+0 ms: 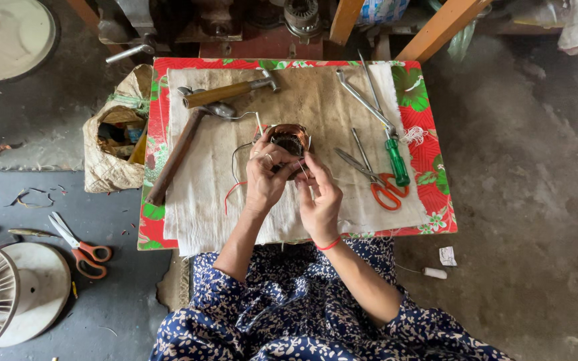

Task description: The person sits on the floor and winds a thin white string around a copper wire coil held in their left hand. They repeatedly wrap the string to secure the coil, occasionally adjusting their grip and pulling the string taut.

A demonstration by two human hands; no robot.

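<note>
A round motor stator with copper windings (290, 139) sits on a cloth-covered low table (429, 214). My left hand (267, 175) grips its near left side; there is a ring on one finger. My right hand (318, 194), with a red thread at the wrist, pinches at the stator's near edge, where thin wires come out. A red wire (231, 194) and a dark wire trail from the stator to the left over the cloth.
On the cloth lie two hammers (229, 92), a green-handled screwdriver (396, 159), orange-handled scissors (377, 182) and a long metal tool (362, 100). A sack of parts (110, 144) stands left of the table. More scissors (81, 249) and white fan covers (8, 294) lie on the floor.
</note>
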